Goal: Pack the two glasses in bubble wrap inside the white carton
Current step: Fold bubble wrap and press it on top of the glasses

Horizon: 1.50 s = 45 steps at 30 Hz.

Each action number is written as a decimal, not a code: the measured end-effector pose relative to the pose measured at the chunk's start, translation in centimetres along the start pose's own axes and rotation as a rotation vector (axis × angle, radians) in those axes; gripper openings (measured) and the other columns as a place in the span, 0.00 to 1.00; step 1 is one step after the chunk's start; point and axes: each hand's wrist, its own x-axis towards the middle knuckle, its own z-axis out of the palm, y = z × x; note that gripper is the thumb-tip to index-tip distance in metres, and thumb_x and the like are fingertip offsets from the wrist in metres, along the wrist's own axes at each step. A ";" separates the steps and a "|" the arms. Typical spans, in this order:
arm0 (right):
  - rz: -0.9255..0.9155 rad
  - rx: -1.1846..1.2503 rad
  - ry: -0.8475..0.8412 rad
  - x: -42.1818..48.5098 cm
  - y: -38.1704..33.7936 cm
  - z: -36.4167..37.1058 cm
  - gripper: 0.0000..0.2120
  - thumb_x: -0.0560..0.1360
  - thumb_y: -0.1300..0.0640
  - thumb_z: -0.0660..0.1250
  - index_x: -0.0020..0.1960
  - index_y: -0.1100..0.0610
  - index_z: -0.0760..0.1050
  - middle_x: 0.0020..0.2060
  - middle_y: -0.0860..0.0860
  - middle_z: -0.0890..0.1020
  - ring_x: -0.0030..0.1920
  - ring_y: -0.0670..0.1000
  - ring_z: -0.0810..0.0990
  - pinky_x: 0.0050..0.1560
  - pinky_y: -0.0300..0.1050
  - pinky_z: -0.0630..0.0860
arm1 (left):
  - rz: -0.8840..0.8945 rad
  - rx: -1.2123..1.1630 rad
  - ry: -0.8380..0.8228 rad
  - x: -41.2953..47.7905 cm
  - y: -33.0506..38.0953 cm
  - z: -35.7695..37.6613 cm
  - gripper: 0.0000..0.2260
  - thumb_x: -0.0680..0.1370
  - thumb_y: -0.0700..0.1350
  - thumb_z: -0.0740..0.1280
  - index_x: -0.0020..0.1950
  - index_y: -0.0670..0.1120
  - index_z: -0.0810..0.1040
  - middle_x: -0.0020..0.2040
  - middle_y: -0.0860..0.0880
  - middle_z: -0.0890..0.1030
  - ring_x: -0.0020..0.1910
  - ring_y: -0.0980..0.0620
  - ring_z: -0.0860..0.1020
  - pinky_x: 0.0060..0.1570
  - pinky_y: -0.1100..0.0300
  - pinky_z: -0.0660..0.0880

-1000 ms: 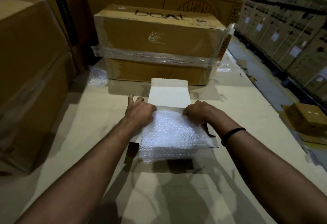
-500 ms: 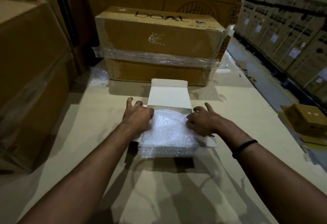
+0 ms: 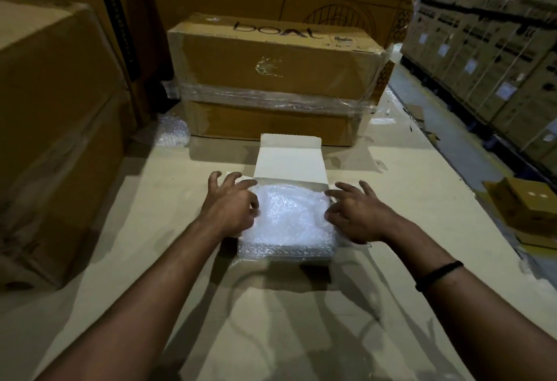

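Note:
A small white carton (image 3: 289, 157) lies on the cardboard work surface with its lid flap open toward the back. Bubble wrap (image 3: 291, 221) fills its opening and hangs over the near edge. No glass is visible; the wrap hides whatever is inside. My left hand (image 3: 230, 206) rests on the left side of the wrap with spread fingers, its thumb on the wrap. My right hand (image 3: 354, 215) rests on the right side, fingers spread and touching the wrap's edge.
A taped brown box (image 3: 271, 79) marked "boAt" stands just behind the carton. A scrap of bubble wrap (image 3: 173, 130) lies at back left. Large brown boxes (image 3: 54, 127) stand left; a small box (image 3: 527, 206) and stacked cartons sit right.
The bubble wrap has been pressed lower into the carton, with less hanging over the near edge. Both hands have opened from gathered to spread fingers, and the right hand has slid toward me.

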 end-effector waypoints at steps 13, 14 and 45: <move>-0.106 0.042 0.147 -2.1 -0.7 -0.1 0.25 0.76 0.33 0.54 0.62 0.46 0.78 0.72 0.47 0.70 0.73 0.50 0.63 0.72 0.53 0.57 | 0.077 -0.212 0.099 -2.7 0.8 0.2 0.15 0.75 0.64 0.64 0.53 0.58 0.83 0.68 0.60 0.72 0.70 0.54 0.62 0.67 0.50 0.46; -0.142 0.049 0.183 -2.6 -0.8 -0.1 0.26 0.74 0.32 0.58 0.62 0.46 0.77 0.68 0.46 0.74 0.69 0.49 0.68 0.68 0.51 0.62 | 0.112 -0.265 0.081 -3.2 0.6 0.3 0.18 0.73 0.67 0.65 0.53 0.58 0.83 0.65 0.62 0.74 0.68 0.55 0.63 0.66 0.52 0.47; -0.182 0.126 -0.154 -1.6 -1.9 -2.1 0.25 0.75 0.66 0.60 0.63 0.43 0.77 0.57 0.46 0.80 0.55 0.51 0.77 0.52 0.40 0.65 | 0.230 -0.296 -0.270 -1.8 1.2 0.5 0.15 0.74 0.47 0.59 0.50 0.53 0.85 0.54 0.56 0.83 0.55 0.56 0.75 0.59 0.59 0.55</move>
